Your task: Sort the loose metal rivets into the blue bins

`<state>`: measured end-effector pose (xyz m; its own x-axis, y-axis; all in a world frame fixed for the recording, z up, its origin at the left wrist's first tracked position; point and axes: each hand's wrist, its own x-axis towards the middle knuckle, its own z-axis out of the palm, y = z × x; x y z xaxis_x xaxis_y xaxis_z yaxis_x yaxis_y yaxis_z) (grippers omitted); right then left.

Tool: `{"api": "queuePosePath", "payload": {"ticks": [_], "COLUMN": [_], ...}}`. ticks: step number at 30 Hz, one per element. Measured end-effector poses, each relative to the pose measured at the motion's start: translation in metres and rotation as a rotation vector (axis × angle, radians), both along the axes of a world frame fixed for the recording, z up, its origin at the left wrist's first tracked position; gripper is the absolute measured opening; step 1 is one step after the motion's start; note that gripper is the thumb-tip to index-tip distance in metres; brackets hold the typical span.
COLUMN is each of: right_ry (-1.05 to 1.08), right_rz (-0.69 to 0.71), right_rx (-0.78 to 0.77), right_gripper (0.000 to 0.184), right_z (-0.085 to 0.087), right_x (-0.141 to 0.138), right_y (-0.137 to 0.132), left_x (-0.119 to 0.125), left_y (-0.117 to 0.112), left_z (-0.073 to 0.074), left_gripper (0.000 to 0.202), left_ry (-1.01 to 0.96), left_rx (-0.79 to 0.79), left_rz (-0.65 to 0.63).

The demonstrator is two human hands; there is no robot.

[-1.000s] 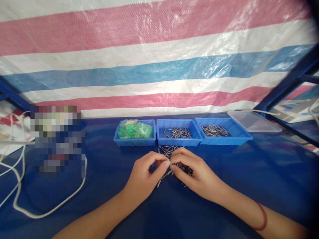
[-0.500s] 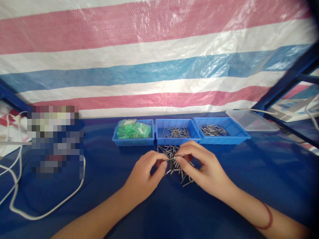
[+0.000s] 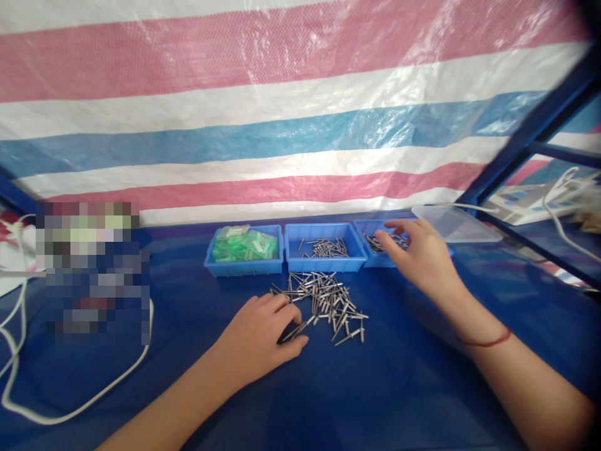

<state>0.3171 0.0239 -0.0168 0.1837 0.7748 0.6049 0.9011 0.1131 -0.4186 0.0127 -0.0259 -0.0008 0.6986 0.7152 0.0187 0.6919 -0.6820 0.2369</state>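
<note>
A loose pile of small metal pins [image 3: 328,300] lies on the blue table cover. My left hand [image 3: 260,335] rests at the pile's left edge, fingers curled, with a pin pinched between fingertips and thumb. My right hand [image 3: 420,257] reaches over the right blue tray [image 3: 370,259], which holds more pins; its fingers are spread above the tray and nothing shows in them. A red band circles my right wrist. The middle blue tray [image 3: 323,265] holds a few pins. The left blue tray [image 3: 241,270] holds green packets [image 3: 244,245].
A clear plastic lid [image 3: 462,225] lies right of the trays. A white cable [image 3: 94,394] loops over the table's left side beside a blurred patch. A striped tarp hangs behind the trays. A blue frame post [image 3: 521,141] slants at the right.
My hands were together over the pile, both pinching one pin. The right hand has since moved up and right to the right tray; the left hand has dropped to the pile's edge.
</note>
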Motion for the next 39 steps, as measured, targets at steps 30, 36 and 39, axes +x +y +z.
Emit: {"api": "queuePosePath", "payload": {"ticks": [30,36,39], "right_ry": [-0.085,0.066,0.187], "right_rz": [0.813,0.849,0.865], "right_rx": [-0.193,-0.164,-0.143], "right_gripper": [0.008,0.011,0.007], "right_z": [-0.011,-0.003,-0.001], "right_x": [-0.097,-0.098,-0.099], "right_y": [-0.05,-0.055,-0.057], "left_x": [0.01,0.012,0.012], "left_y": [0.0,0.0,-0.001], "left_z": [-0.025,-0.017,-0.014], "left_gripper": [0.021,0.017,0.015], "left_ry": [-0.104,-0.387,-0.478], "left_rx": [0.129,0.001,-0.093], "left_rz": [0.067,0.112,0.139]}}
